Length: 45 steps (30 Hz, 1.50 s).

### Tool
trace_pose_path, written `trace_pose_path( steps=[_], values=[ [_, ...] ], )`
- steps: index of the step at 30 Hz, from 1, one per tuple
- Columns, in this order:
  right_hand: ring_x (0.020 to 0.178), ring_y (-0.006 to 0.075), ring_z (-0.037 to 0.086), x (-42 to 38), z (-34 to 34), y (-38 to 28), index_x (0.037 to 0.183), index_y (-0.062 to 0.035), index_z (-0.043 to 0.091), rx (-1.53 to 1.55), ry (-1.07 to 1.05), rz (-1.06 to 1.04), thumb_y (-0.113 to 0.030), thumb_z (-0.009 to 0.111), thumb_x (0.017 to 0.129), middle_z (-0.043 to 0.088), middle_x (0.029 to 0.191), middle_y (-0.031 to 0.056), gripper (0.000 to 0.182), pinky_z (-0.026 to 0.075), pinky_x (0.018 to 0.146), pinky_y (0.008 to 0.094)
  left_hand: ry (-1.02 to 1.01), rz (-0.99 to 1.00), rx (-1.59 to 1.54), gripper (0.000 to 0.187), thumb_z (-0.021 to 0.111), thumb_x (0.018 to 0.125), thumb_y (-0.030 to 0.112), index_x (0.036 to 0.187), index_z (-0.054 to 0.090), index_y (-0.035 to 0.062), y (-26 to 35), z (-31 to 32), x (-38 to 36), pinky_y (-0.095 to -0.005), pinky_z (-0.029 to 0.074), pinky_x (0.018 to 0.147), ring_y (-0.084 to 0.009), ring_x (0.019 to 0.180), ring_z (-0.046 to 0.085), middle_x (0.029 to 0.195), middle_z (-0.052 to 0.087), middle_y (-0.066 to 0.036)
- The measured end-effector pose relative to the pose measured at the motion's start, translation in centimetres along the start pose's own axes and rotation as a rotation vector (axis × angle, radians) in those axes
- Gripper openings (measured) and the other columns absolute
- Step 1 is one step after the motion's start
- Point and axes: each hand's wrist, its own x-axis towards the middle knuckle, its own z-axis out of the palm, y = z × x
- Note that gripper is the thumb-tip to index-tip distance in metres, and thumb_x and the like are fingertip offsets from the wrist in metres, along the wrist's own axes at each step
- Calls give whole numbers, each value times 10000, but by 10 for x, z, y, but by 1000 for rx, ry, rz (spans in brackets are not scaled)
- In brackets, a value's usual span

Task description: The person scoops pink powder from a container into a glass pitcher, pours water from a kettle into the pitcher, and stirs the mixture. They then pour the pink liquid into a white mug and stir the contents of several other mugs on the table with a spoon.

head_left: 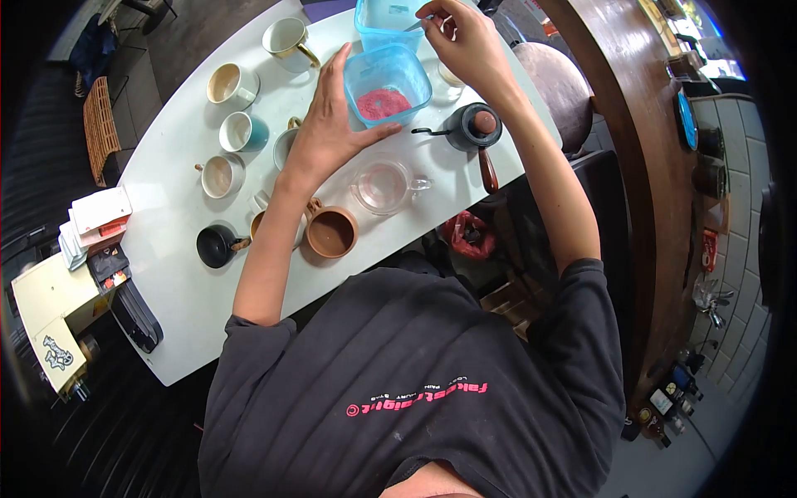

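Note:
My left hand (325, 124) is spread around the near and left sides of a blue plastic tub (407, 62), steadying it with fingers and thumb. Pink powder (383, 104) lies in the bottom of that tub. Just beyond it stands a second light-blue tub (369, 18). Over this one, my right hand (469, 41) pinches a thin metal handle (415, 26); its far end is hard to make out. Below the tubs sits a clear glass cup (382, 187) with a handle. A dark pot (465, 127) with a wooden handle stands beneath my right forearm.
Several mugs stand at the left, among them a white-and-teal cup (244, 132), a black mug (217, 246) and a brown mug (332, 232) near my left forearm. A card stack (95, 216) is at the white table's (174, 332) left edge. A wooden counter (618, 100) runs along the right.

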Motion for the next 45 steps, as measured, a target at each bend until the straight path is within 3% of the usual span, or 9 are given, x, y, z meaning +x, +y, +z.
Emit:
trace_pose_path(
  steps=[8, 20, 30, 31, 32, 33, 36, 41, 45],
  values=[
    [815, 359, 678, 51, 21, -3, 978, 19, 660, 24, -148, -170, -113, 654, 901, 686, 864, 209, 153, 520, 721, 424, -14, 31, -27, 1271, 937, 681, 387, 1608, 121, 87, -11, 9, 4, -488, 436, 1154, -394, 1415, 425, 1530, 352, -213],
    [975, 421, 612, 53, 31, 7, 951, 0, 587, -200, -123, -376, -113, 554, 960, 647, 914, 215, 118, 475, 875, 512, -85, -54, -145, 1086, 969, 649, 316, 1483, 304, 106, -6, 6, 7, -475, 476, 1099, -399, 1290, 572, 1423, 523, -207],
    [965, 267, 610, -3, -105, -93, 1021, -27, 613, -94, 172, -417, -71, 608, 966, 660, 923, 140, 71, 424, 905, 406, 124, 317, -189, 1032, 953, 616, 182, 1466, 370, 124, 38, -15, -11, -474, 458, 1105, -372, 1310, 543, 1425, 531, -156],
    [820, 164, 683, -35, -138, -82, 1196, 24, 643, -495, 278, -270, -120, 623, 1003, 678, 1012, 113, 241, 526, 697, 281, 173, 403, -206, 1026, 954, 612, 182, 1461, 381, 124, 44, -16, -13, -477, 457, 1104, -368, 1308, 542, 1419, 538, -150],
    [891, 167, 693, -32, -148, -92, 1095, 79, 677, -257, 340, -604, -82, 569, 1025, 688, 1052, 129, 206, 532, 696, 275, 190, 396, -223, 1025, 961, 602, 192, 1452, 392, 122, 46, -15, -14, -490, 457, 1102, -377, 1301, 539, 1404, 549, -148],
    [948, 206, 684, -50, -152, -97, 1084, 108, 659, -42, 456, -548, -95, 533, 1052, 682, 1070, 171, 241, 538, 705, 283, 187, 402, -222, 1025, 961, 602, 192, 1452, 392, 122, 50, -16, -17, -490, 457, 1102, -377, 1301, 539, 1404, 549, -148],
    [739, 178, 618, -90, -190, -120, 1074, 62, 615, -115, 521, -605, -270, 512, 1085, 643, 850, 131, 348, 494, 634, 247, 239, 474, -187, 1034, 965, 583, 184, 1452, 408, 113, 52, -8, -13, -498, 455, 1103, -384, 1304, 522, 1403, 546, -131],
    [631, 192, 459, -168, -204, -137, 929, -60, 561, -133, 538, -449, -379, 492, 1085, 562, 722, 99, 361, 373, 629, 331, 153, 500, -191, 1080, 971, 577, 184, 1479, 381, 123, 76, 13, -27, -494, 427, 1131, -387, 1319, 501, 1425, 536, -110],
    [718, 247, 552, -213, -195, -139, 915, -76, 687, -39, 401, -433, -201, 669, 908, 667, 823, 82, 126, 424, 696, 418, 126, 479, -140, 1148, 997, 553, 183, 1488, 340, 74, 104, 24, -36, -465, 415, 1135, -350, 1341, 506, 1450, 520, -164]
  ],
)
